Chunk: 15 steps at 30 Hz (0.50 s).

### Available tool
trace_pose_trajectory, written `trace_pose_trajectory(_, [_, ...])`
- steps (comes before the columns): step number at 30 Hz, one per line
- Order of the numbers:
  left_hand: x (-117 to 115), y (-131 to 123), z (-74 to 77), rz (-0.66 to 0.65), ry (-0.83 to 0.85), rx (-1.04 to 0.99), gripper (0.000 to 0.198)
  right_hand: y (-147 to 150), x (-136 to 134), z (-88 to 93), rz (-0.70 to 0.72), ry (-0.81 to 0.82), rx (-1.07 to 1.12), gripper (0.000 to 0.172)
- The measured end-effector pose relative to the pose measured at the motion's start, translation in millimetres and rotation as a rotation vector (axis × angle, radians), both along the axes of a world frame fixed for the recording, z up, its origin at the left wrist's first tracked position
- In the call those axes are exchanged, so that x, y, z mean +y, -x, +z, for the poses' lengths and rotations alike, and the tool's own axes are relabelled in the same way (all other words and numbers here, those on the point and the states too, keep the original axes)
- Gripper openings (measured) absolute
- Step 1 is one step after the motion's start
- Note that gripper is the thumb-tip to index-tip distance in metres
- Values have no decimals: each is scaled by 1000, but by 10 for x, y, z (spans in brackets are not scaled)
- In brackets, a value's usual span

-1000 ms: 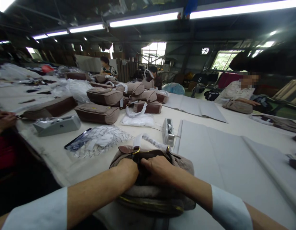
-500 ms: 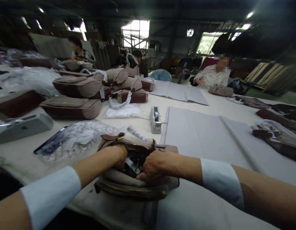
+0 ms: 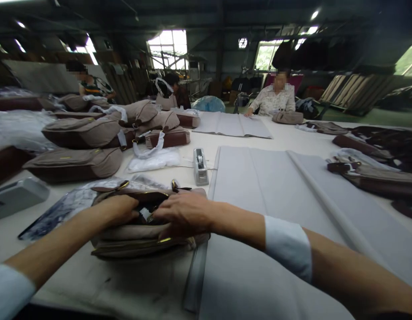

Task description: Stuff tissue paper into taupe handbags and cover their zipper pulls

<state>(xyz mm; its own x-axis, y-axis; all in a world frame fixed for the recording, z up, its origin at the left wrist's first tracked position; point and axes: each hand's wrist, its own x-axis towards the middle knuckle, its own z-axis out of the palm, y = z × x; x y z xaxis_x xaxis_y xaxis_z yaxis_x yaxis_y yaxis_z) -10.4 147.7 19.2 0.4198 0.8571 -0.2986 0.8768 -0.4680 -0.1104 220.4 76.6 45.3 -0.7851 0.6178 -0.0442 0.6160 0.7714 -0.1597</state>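
Observation:
A taupe fabric handbag (image 3: 132,233) with brown trim and gold zips lies with its top unzipped in front of me. My left hand (image 3: 124,208) reaches into the left side of its mouth, its fingers hidden inside. Across the right side of the mouth, my right hand (image 3: 187,211) has its fingers pointing in over the opening and its thumb apart, lower, near the front rim. Between the hands a small whitish piece (image 3: 146,214) shows against the dark inside; what it is I cannot make out. A brown strap tab with a gold ring (image 3: 174,186) stands at the back edge.
A grey tape dispenser (image 3: 201,168) stands behind the bag. Grey sheets (image 3: 246,178) cover the table at right. Stacked handbags (image 3: 79,162) and plastic wrapping (image 3: 154,160) lie at left, more bags (image 3: 375,175) at right. A co-worker (image 3: 275,98) sits across the table.
My view has turned right, so things appear further left. My right hand has lifted from its curled hold at the front rim, with fingers straighter. My left hand stays in the bag.

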Motion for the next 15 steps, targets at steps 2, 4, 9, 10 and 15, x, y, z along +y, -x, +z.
trace_pose_trajectory(2, [-153,-34,69,-79,80,-111,42,-338,-131,-43,-139,-131,192,24])
trace_pose_trajectory(4, [-375,-107,33,-189,193,-224,59,-674,-318,-259,-282,-170,245,21])
trace_pose_trajectory(9, [-833,-353,-404,-303,-12,-63,29,-916,-841,-1064,41,130,-59,42])
trace_pose_trajectory(10, [-844,-377,-489,-292,-111,-43,25,-885,-922,-1176,56,159,-91,43])
trace_pose_trajectory(15, [-576,-307,-636,-143,-356,-58,18,-858,-1121,-1383,12,216,-173,15])
